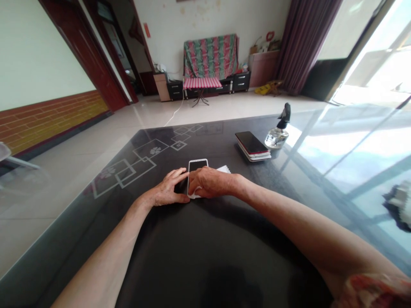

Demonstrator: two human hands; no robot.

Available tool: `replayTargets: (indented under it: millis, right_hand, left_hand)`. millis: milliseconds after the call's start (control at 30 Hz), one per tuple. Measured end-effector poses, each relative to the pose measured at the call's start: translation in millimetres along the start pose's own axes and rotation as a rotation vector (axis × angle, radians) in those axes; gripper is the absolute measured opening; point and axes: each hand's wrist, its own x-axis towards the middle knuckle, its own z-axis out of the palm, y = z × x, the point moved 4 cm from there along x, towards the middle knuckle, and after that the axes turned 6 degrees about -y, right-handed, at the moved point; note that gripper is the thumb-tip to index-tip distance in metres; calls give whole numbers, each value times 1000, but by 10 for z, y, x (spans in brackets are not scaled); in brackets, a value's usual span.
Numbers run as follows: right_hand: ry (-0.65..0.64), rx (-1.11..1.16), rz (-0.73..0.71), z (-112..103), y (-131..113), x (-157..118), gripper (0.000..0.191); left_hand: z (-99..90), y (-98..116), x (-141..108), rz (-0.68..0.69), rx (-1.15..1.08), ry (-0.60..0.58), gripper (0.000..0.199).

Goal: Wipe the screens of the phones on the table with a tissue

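A white-framed smartphone (199,163) lies screen up on the dark glossy table, its lower part mostly hidden by my right hand. My left hand (168,187) rests at the phone's left side, fingers and thumb stretched apart, tips at its left edge and lower left corner. Over the screen, my right hand (210,182) is closed and presses down on a white wipe (224,169). One jagged corner of the wipe sticks out beyond the knuckles, and a little white shows under the fingers. How much of it is bunched in the palm is hidden.
Right of my hands sits a stack of phones (253,145), a dark one on top. Beside it stands a clear spray bottle (276,136) with a black trigger head. A crumpled grey-white thing (400,205) lies at the right edge. Window light reflects off the tabletop (154,256).
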Motion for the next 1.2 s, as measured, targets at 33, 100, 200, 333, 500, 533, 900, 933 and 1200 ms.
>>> replayTargets:
  millis: [33,100,200,333,500,533,900,933,1200]
  right_hand:
    - [-23,14,13,-8,16,-11,29]
    - [-80,46,47,-34,73,-51,31]
    - [-133,67,138,-82,174,-123,32]
    - [-153,103,99,-59,149,-113,32]
    - [-100,101,-1,5,-2,-4,31]
    - [-112,92,15,3,-6,-4,31]
    - [-225,114,193,-152,111,-187,29]
    - [-207,115,162,-139,77,-161,30]
    - [-226,105,234,-109,132,-183,27]
  left_hand:
    - [1,-6,0,-2,3,-2,88]
    - [1,-12,-1,-11,7,-8,88]
    - [-2,5,-4,-12,19,-15,89]
    - [-5,49,0,-26,25,-10,89]
    - [11,46,7,-49,12,8,95]
    - [12,44,7,-42,12,10,95]
    - [1,86,11,-50,21,33,91]
    - [9,81,15,-53,23,41,90]
    - [14,91,32,-62,31,73,90]
